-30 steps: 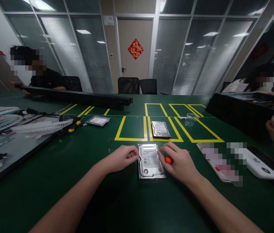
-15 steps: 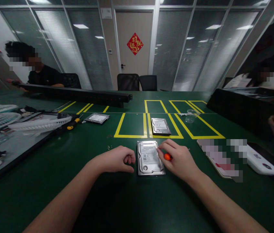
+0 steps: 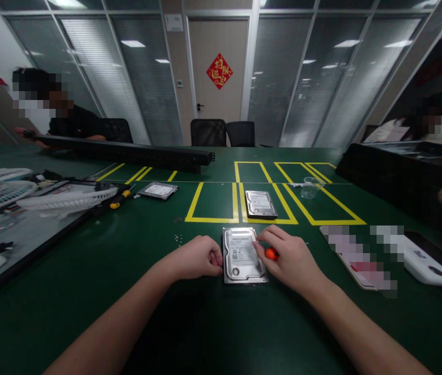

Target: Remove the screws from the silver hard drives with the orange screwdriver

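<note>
A silver hard drive (image 3: 243, 255) with a white label lies flat on the green table between my hands. My left hand (image 3: 200, 257) is closed at its left edge, thumb and fingers curled together. Whatever those fingers hold, if anything, is hidden. My right hand (image 3: 289, 257) is wrapped round an orange-handled screwdriver (image 3: 271, 253), mostly covered by the palm; its fingertips rest at the drive's right edge. Several tiny screws (image 3: 178, 239) are scattered beyond my left hand. A second hard drive (image 3: 260, 203) sits farther back, within yellow tape lines.
Left of centre are another drive (image 3: 157, 190), a yellow-black screwdriver (image 3: 121, 199) and white fan parts (image 3: 68, 200). A long black bar (image 3: 127, 151) crosses the far left. At right are phones (image 3: 426, 259), a clear cup (image 3: 310, 188) and a black case (image 3: 393, 174) with a co-worker's hand.
My left hand has moved slightly right, up to the drive's edge, and its fingers have drawn together. My right hand keeps its place with the screwdriver.
</note>
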`<state>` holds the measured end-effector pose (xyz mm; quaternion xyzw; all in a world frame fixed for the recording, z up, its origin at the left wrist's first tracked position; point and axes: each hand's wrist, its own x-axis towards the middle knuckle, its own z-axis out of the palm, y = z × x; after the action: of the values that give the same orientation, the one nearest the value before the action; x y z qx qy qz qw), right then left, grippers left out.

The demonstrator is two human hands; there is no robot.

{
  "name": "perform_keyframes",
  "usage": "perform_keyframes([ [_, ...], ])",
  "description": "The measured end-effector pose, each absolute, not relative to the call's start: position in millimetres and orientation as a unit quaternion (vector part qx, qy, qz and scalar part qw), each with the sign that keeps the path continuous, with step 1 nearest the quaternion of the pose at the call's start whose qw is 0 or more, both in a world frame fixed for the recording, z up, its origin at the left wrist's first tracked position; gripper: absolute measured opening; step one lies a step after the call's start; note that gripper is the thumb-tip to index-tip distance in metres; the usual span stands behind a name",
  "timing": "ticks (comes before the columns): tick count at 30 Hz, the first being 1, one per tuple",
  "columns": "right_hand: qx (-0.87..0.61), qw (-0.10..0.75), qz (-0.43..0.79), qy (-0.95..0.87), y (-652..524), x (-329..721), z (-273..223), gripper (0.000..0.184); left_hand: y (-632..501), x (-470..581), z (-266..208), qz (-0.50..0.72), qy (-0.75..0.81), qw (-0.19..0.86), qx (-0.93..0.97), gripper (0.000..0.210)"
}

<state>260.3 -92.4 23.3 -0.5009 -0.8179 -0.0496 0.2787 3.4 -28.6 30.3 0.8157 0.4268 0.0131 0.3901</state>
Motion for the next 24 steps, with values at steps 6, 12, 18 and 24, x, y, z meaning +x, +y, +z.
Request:
perform_keyframes([
  [6,-0.500,0.278,-0.043,-0.819,-93.4,258.9,25.4,0.017,-31.6,6.0,31.0,0.029,0.433,0.366,0.823,0.012],
  [12,-0.500,0.278,-0.043,-0.820,-93.3,259.5,23.9,0.016,-28.4,5.9,29.0,0.037,0.447,0.349,0.823,0.012],
  [18,-0.506,0.269,-0.039,-0.819,-93.3,259.2,24.4,0.017,-24.0,6.2,23.5,0.064,0.470,0.357,0.805,0.014],
  [24,-0.504,0.268,-0.035,-0.820,-93.2,258.4,25.6,0.017,-25.2,8.4,22.5,0.066,0.468,0.356,0.806,0.012],
])
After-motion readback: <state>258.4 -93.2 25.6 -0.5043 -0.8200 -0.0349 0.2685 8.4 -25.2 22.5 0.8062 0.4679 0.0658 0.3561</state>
